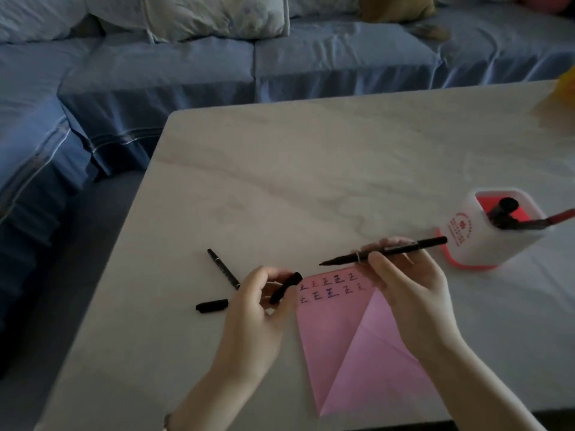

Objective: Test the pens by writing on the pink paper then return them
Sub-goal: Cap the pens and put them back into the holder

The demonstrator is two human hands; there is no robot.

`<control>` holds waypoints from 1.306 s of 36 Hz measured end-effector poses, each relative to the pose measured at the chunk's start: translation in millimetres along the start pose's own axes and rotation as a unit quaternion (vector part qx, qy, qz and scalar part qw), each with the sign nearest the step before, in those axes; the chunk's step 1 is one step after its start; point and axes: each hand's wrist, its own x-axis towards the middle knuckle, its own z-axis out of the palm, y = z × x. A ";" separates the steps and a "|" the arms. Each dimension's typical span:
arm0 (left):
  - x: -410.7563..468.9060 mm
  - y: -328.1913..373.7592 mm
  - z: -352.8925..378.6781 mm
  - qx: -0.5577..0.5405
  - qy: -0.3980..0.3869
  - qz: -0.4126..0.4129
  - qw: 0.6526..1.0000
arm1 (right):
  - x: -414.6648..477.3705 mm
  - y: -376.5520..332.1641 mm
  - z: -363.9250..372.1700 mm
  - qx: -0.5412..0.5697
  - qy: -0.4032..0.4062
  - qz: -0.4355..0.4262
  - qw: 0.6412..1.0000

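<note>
A blue sofa (186, 73) is stretching along the far side of the pale marble table (311, 169), and the table is bearing everything else. The pink paper (339, 343) is lying on the table close to its near edge, folded along a slanting crease, with two rows of small written marks in several colours showing at its far end. A white pen holder (485, 241) with a red base and red inside is standing on the table beyond the paper's far right corner, with a couple of pens leaning in it. The right hand (407, 287) is hovering over the paper's far right part, its fingers grasping an uncapped black pen (385, 251) held nearly level above the paper, tip pointing left and not touching the sheet. The left hand (252, 318) is sitting just left of the paper's far edge, its fingers pinching a black cap (285, 287). Another black pen (223, 269) is lying on the table left of the paper, partly behind the left hand, and a second black cap (212, 306) is lying near it.
</note>
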 end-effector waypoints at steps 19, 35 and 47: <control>-7.3 5.4 10.1 0.028 -0.046 0.025 0.998 | -19.5 -3.9 -7.0 0.013 -0.049 -0.012 0.999; -15.0 24.7 10.1 -0.022 -0.058 0.027 0.998 | -24.8 -2.5 -5.6 -0.025 -0.088 0.050 0.995; -3.3 16.2 -1.3 -0.039 -0.159 -0.063 0.985 | -16.9 -2.8 -11.1 -0.141 -0.137 0.077 0.977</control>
